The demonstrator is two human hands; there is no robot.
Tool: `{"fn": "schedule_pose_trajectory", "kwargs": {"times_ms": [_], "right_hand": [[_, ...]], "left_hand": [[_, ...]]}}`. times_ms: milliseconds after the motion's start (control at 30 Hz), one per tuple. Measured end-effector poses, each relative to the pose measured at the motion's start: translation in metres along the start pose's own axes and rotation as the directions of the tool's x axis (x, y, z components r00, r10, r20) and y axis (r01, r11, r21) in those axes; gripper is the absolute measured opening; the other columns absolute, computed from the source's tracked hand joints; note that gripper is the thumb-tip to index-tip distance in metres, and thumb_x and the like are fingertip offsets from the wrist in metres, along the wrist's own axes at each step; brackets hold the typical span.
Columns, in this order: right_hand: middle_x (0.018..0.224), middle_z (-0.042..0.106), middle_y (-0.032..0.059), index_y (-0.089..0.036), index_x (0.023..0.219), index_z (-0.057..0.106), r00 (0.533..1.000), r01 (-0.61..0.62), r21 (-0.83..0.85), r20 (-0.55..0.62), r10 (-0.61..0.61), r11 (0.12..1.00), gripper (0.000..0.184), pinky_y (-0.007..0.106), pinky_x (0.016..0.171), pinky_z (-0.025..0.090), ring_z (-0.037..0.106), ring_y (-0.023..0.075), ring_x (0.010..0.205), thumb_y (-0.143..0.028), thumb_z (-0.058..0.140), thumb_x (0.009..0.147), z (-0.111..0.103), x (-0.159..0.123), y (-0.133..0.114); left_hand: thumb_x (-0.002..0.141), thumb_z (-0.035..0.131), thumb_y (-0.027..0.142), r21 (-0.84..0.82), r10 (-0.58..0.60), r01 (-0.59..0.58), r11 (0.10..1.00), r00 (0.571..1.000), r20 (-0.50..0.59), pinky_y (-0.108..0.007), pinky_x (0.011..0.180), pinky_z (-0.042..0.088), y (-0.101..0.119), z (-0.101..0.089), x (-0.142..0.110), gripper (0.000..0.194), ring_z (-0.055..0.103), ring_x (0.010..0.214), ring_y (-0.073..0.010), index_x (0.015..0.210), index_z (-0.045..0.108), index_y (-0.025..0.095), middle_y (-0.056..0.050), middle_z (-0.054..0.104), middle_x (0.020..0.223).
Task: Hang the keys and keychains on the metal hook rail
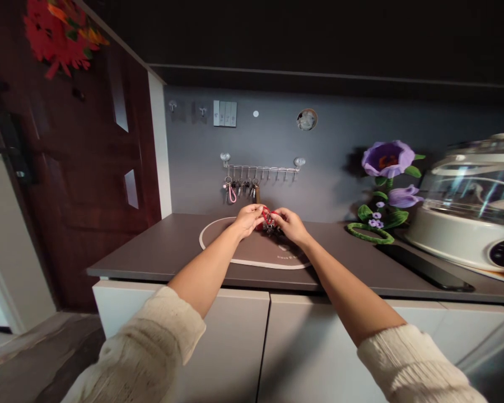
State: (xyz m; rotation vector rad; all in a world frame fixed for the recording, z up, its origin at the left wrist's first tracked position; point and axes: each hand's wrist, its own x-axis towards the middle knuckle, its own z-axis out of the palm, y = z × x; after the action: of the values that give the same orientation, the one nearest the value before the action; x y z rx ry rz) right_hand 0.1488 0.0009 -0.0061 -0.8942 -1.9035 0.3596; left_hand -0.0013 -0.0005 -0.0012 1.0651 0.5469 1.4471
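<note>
Above a brown mat (218,239) with a pale rim, both my hands are closed on one bunch of keys (270,228) that has a red cord (267,214). My left hand (248,219) pinches the cord's left side between thumb and fingers. From the other side my right hand (291,225) grips the cord near where the keys hang. Dark and silvery pieces dangle between the two hands, too small to tell apart. Just behind, a wall rack (260,168) with a row of hooks carries several key sets, one with a pink strap (232,193).
The mat lies on a dark countertop (151,246). To the right are a purple flower ornament (388,162), a black phone-like slab (424,267) and a white appliance (449,232) with a clear cover. A dark cabinet (319,39) overhangs the counter. A brown door (88,168) stands left.
</note>
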Motion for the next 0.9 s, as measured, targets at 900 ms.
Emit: {"fn": "schedule_pose_trajectory", "kwargs": {"times_ms": [900], "right_hand": [[0.066,0.051,-0.0015,-0.015,0.077,0.051,0.995,-0.091,0.203,-0.029,0.099,0.975,0.036,0.024,0.057,0.037,0.044,0.0088,0.059,-0.05,0.055,0.067,-0.013,0.029,-0.022]], "left_hand": [[0.064,0.068,0.017,0.225,-0.006,0.001,0.974,1.0,0.02,-0.018,0.055,0.041,-0.015,-0.003,0.004,0.019,0.052,0.055,-0.0045,0.081,0.059,0.013,-0.001,0.06,0.07]]}}
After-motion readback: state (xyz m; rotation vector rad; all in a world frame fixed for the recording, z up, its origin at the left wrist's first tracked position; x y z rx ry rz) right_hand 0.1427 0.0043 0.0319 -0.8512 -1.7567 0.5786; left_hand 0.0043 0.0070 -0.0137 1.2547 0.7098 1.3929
